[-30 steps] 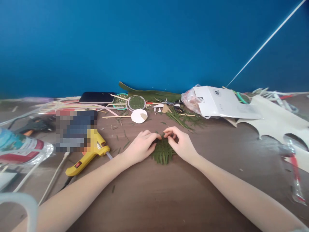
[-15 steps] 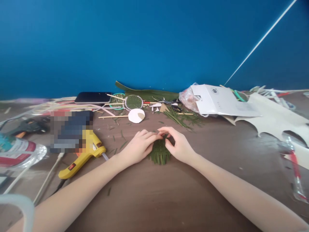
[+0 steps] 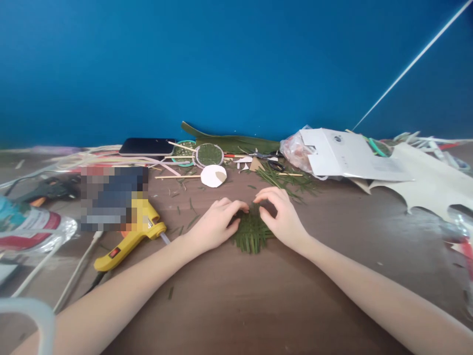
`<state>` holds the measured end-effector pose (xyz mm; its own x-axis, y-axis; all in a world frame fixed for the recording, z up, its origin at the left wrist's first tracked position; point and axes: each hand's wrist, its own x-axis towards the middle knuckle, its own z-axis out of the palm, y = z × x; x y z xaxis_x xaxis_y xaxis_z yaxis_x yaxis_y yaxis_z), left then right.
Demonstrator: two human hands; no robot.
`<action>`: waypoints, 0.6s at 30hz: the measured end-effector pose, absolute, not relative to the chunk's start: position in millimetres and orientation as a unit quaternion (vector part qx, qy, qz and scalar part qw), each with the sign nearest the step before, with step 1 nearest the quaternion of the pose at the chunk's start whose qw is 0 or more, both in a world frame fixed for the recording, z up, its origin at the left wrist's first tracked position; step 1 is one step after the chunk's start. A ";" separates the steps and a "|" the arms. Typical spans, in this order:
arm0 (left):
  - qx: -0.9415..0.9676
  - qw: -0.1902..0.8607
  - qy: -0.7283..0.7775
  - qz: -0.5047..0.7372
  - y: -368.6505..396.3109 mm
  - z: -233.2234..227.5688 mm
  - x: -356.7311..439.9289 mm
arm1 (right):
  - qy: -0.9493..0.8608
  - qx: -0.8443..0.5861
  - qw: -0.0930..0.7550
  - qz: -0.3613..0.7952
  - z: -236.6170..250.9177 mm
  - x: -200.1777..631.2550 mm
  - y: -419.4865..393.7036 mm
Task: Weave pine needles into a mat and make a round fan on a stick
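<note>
Right hand [image 3: 283, 217] has just backed off the left hand [image 3: 214, 224]; fingertips now apart over the woven green leaf piece [image 3: 253, 236].
Piece lies flat on the table [image 3: 236, 301], centre, between the hands. Both hands curled, thumb and forefinger arched at its far edge; can't tell if either pinches a strip. Half a second ago the fingertips overlapped; the gap probably frees that edge for strip-by-strip handling. Loose leaf strips [image 3: 273, 183] sit far right of it.

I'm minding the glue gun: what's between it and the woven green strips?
In the head view, the left hand and wrist lie between the glue gun and the woven green strips.
</note>
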<state>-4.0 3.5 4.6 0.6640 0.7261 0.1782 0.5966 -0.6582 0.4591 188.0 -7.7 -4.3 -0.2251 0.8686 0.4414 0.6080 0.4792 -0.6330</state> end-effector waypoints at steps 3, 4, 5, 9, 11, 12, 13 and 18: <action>0.890 0.185 0.375 0.180 3.2 3.8 -3.6 | -0.770 -0.515 0.351 0.138 -6.2 187.7 -7.3; 0.890 0.186 0.376 0.181 3.2 3.6 -3.5 | -0.774 -0.517 0.339 0.136 -7.3 187.3 -7.5; 0.889 0.186 0.376 0.181 3.1 3.5 -3.5 | -0.778 -0.518 0.331 0.134 -8.3 186.9 -7.7; 0.889 0.185 0.378 0.181 2.8 3.6 -3.5 | -0.779 -0.524 0.322 0.124 -10.9 185.5 -8.8; 0.889 0.182 0.380 0.180 2.7 3.8 -3.6 | -0.780 -0.524 0.320 0.121 -11.1 185.0 -9.1; 0.889 0.181 0.380 0.179 2.7 4.0 -3.6 | -0.781 -0.523 0.319 0.120 -11.0 184.9 -9.2; 0.889 0.180 0.380 0.178 2.7 4.1 -3.6 | -0.781 -0.523 0.319 0.120 -10.9 184.8 -9.2; 0.889 0.183 0.383 0.175 2.6 4.8 -3.2 | -0.784 -0.514 0.321 0.134 -9.5 185.6 -8.7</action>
<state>-3.2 2.6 4.8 0.6460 0.7439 0.1711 0.6156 -0.6403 0.4594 185.6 -8.7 -9.5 -0.2644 0.8925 0.3655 0.7197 0.4349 -0.5412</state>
